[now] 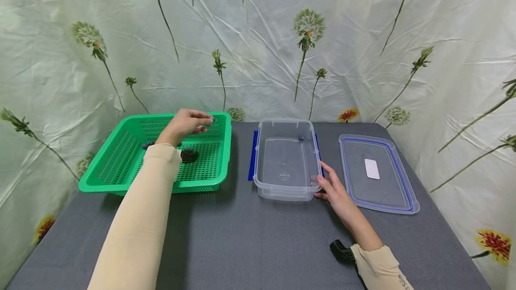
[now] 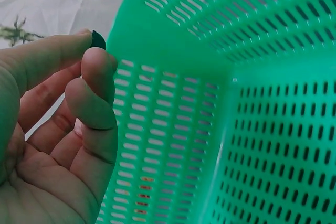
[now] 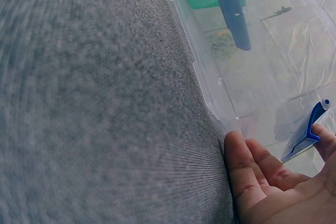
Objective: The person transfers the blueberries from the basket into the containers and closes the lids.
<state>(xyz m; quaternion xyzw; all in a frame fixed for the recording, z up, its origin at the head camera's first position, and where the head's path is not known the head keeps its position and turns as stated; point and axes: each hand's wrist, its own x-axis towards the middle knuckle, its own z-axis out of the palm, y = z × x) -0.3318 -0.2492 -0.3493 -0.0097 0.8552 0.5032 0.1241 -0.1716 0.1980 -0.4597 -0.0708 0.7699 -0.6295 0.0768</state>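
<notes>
My left hand is over the far right part of a green basket, pinching a small dark blueberry between thumb and fingertips. In the left wrist view the blueberry is mostly hidden by the fingertips. A few more blueberries lie in the basket, partly hidden behind the left forearm. My right hand holds the near right corner of a clear plastic container, fingertips low along its wall and beside a blue latch. Inside the container, toward its far right, sits one blueberry.
Right of the container, a clear lid with a blue seal and a white label lies flat on the grey tabletop. A second blue latch hangs on the container's left side. Flower-printed sheeting stands behind the table.
</notes>
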